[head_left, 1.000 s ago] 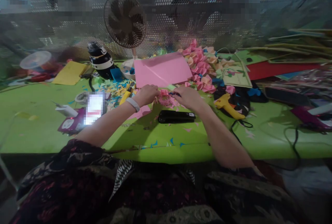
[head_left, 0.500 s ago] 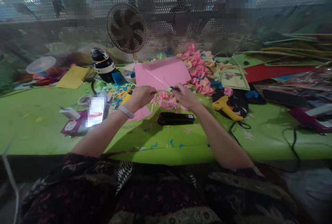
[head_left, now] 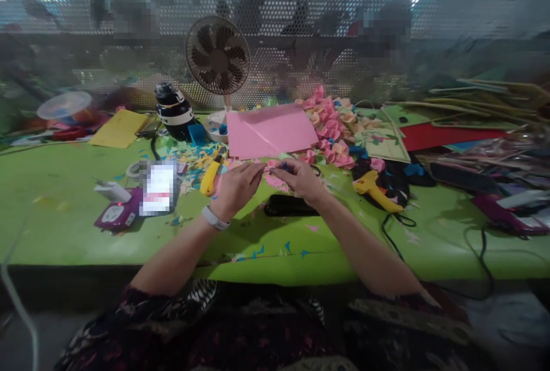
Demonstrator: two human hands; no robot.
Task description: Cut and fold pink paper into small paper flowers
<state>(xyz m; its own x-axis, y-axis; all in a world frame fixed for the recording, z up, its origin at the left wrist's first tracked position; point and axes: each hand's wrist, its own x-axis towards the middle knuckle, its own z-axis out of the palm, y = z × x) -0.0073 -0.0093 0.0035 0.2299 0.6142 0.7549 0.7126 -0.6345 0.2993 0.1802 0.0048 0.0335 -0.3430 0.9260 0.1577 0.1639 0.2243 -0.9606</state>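
Observation:
My left hand (head_left: 240, 187), with a pale band on its wrist, has its fingers pinched together near small pink paper pieces (head_left: 271, 166). My right hand (head_left: 299, 179) faces it, its fingers closed around a small item showing dark blue at the fingertips; most of that item is hidden. Only a small gap separates the fingertips. Behind them a large pink sheet (head_left: 270, 130) stands tilted against a heap of folded pink paper flowers (head_left: 330, 121). Below the hands lies a long black object (head_left: 286, 206), partly covered by my right wrist. A yellow-handled cutter (head_left: 209, 177) rests beside my left hand.
A yellow glue gun (head_left: 378, 192) with a black cord lies right. On the left are a lit phone (head_left: 158, 187), purple device (head_left: 119, 210) and dark bottle (head_left: 174, 113). A fan (head_left: 218, 55) stands behind. Paper scraps (head_left: 189, 164) litter the green table (head_left: 55, 187).
Both hands have come lower and nearer each other. The thin pointed item that stuck out from my right fingers no longer shows clearly. The view has shifted slightly.

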